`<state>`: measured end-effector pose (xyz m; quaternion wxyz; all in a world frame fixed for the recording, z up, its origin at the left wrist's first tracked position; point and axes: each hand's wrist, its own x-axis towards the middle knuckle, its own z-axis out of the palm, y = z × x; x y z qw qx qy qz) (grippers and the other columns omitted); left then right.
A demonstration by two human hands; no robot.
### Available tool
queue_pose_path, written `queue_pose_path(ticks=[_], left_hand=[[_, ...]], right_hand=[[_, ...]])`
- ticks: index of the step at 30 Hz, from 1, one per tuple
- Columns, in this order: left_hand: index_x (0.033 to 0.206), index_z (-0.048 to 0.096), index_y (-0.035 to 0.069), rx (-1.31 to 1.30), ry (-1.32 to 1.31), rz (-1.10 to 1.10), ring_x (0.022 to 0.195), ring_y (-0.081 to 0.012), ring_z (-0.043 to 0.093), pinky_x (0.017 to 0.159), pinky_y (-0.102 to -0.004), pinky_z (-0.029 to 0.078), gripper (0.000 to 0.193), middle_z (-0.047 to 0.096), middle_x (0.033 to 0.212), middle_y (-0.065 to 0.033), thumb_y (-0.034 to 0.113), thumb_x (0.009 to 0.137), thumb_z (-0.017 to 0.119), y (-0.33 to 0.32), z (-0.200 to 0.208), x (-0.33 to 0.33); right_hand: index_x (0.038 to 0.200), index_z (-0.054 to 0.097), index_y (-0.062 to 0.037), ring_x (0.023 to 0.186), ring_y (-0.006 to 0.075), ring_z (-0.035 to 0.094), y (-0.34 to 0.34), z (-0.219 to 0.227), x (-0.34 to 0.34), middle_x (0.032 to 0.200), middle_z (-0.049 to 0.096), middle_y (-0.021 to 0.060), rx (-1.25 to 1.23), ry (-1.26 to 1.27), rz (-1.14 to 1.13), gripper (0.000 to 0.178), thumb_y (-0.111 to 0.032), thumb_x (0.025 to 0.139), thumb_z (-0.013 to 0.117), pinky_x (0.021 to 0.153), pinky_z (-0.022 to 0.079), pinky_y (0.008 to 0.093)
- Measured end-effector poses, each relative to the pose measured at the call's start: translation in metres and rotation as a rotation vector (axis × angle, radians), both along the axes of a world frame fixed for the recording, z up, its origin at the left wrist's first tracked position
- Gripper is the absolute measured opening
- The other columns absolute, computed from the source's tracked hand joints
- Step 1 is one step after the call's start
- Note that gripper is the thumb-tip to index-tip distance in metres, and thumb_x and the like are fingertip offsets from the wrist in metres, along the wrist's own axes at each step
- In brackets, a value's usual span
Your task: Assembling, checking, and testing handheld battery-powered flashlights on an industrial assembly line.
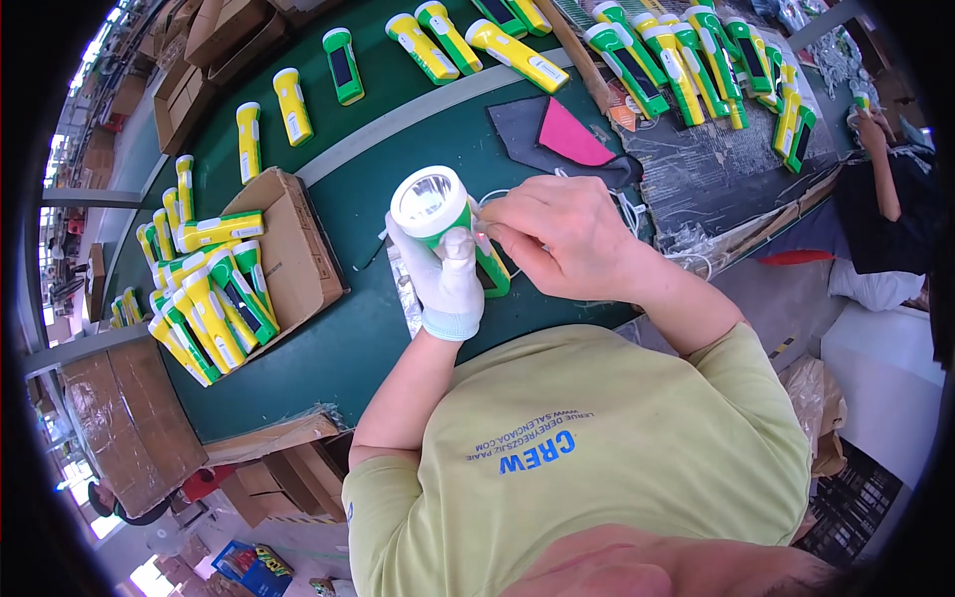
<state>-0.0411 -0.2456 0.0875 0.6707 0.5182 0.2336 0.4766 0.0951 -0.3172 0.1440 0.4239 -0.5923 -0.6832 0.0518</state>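
My left hand, in a white glove, is wrapped round a green flashlight with a white head. The lamp's reflector faces up, and the thumb lies along the body. My bare right hand pinches at the flashlight's side, just below its head. A thin white cable runs to those fingertips; its end is hidden by them. A small red light glows on the flashlight beside the fingers. Dark cloth with a pink piece lies beyond my right hand.
At the left, a cardboard tray holds several yellow and green flashlights. More flashlights lie on the green conveyor ahead and on a dark board at the right. Another person's hand is at the far right.
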Motion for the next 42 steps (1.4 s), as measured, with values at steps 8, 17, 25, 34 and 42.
queue_pose_path(ticks=[8,17,25,34,42], left_hand=[[0.119,0.051,-0.001,-0.37,0.084,-0.55,0.059,-0.0179,0.056,0.055,-0.0299,0.047,0.102,0.058,0.075,-0.0075,0.089,0.072,0.04,0.014,0.019,-0.015],[0.117,0.045,0.008,-0.42,-0.25,-0.241,0.099,-0.021,0.053,0.096,-0.0405,0.041,0.041,0.053,0.108,-0.0069,0.039,0.094,0.059,0.021,0.019,0.014],[0.143,0.031,0.005,0.129,0.281,-0.331,0.127,-0.0277,0.044,0.104,-0.0382,0.035,0.068,0.042,0.138,-0.0132,0.032,0.09,0.064,0.028,0.024,0.026],[0.126,0.05,-0.001,0.121,0.637,-0.705,0.101,-0.0179,0.06,0.09,-0.0302,0.048,0.036,0.062,0.113,-0.0106,0.009,0.092,0.057,0.085,-0.013,0.127],[0.116,0.06,0.019,1.668,1.025,-0.252,0.112,-0.0264,0.054,0.092,-0.042,0.043,0.039,0.057,0.12,-0.0042,0.009,0.079,0.057,0.126,-0.053,0.206]], right_hand=[[0.096,0.068,-0.0024,0.074,0.0093,0.061,-0.008,-0.044,0.033,0.086,0.069,0.0048,-0.262,0.49,-0.069,0.012,-0.011,0.092,0.061,0.065,0.048,0.0256],[0.103,0.063,-0.0056,0.072,0.021,0.068,-0.032,-0.024,0.022,0.088,0.064,0.0067,0.019,0.063,-0.174,0.058,-0.039,0.063,0.086,0.055,0.05,0.0309],[0.102,0.064,-0.002,0.077,0.016,0.067,-0.061,0.021,0.168,0.086,0.068,0.0076,0.269,0.481,-0.601,0.038,-0.028,0.078,0.076,0.068,0.052,0.0301],[0.101,0.066,-0.009,0.088,0.0295,0.068,-0.085,-0.016,0.33,0.096,0.069,0.0113,-0.287,-0.473,-1.297,0.046,-0.051,0.081,0.063,0.073,0.054,0.044],[0.092,0.068,-0.0066,0.072,0.0256,0.067,-0.087,-0.033,0.214,0.086,0.068,0.0112,0.098,-0.129,-0.89,0.022,-0.025,0.081,0.074,0.063,0.051,0.0326]])
